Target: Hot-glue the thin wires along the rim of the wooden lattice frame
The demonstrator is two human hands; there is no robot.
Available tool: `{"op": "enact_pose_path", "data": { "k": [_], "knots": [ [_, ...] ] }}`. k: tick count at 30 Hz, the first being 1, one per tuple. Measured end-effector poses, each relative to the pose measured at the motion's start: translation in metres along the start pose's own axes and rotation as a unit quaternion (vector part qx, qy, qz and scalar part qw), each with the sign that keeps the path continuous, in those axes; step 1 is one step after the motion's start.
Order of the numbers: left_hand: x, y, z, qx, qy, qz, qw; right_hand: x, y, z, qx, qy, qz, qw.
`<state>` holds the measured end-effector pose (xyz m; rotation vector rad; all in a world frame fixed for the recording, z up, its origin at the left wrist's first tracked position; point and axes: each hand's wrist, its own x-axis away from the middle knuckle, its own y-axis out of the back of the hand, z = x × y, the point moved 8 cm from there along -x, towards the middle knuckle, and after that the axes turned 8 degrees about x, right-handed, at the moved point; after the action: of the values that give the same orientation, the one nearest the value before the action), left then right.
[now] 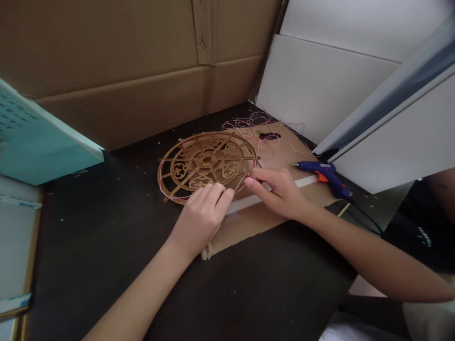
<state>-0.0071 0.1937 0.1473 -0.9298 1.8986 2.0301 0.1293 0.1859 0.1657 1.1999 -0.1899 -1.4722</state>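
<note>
A round, bronze-coloured openwork frame (207, 160) with spokes and scroll patterns lies partly on a cardboard sheet (227, 237). Thin red and white wire (160, 182) runs along its left and front rim. At the near edge of the frame, my left hand (208, 206) has its fingers curled down over the wire at the rim. My right hand (275, 189) pinches the wire between thumb and forefinger at the right side of the rim. A short, slightly bowed length of wire spans the gap between the two hands. The fingertips of my left hand are mostly hidden.
A blue glue gun (322, 173) with an orange trigger lies on the cardboard at right, its cord trailing away. Tangled wire (249, 124) sits behind the frame. Cardboard (135, 94) and white panels (305, 80) stand around the back; a teal box (46, 137) is at left.
</note>
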Motion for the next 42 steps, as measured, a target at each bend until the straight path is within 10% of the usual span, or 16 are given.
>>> {"op": "enact_pose_path", "data": {
  "k": [42],
  "knots": [
    [0.01,-0.007,0.02,0.144,0.112,-0.008,0.983,0.007,-0.04,-0.004,-0.028,-0.007,0.066,0.997]
  ]
}}
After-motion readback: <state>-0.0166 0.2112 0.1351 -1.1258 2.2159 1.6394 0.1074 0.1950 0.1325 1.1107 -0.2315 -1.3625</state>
